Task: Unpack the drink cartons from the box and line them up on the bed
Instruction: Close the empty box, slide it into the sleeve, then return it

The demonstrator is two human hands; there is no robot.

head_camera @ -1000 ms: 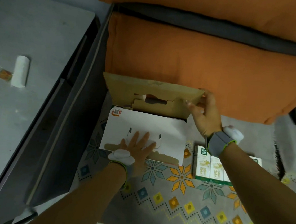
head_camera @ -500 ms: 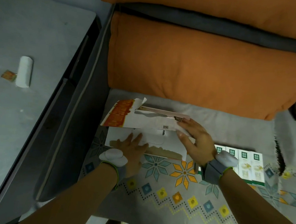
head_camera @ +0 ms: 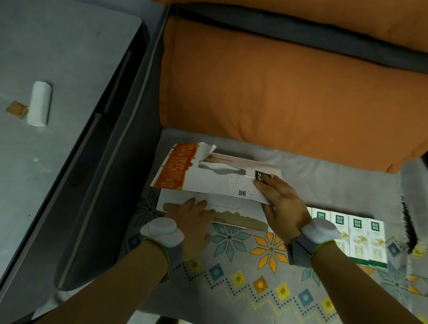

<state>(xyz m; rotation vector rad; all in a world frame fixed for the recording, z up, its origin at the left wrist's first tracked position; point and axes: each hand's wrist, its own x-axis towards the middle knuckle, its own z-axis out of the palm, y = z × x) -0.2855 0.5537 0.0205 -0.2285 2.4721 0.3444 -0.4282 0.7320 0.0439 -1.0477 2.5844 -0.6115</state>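
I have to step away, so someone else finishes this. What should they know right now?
Left hand: flat on the box's near flap, gripping nothing.
Right hand: pressing the top flap down at its right end.
Box: on the bed, in front of the orange cushion; its inside is hidden.
Done: a row of cartons stands right of the box.
Left: check the box for more cartons and add them to the row.

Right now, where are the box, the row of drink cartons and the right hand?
box (head_camera: 213, 181): head view, on its white top flap.
row of drink cartons (head_camera: 357, 234): head view, front face of a middle carton.
right hand (head_camera: 283, 202): head view, back of the hand.
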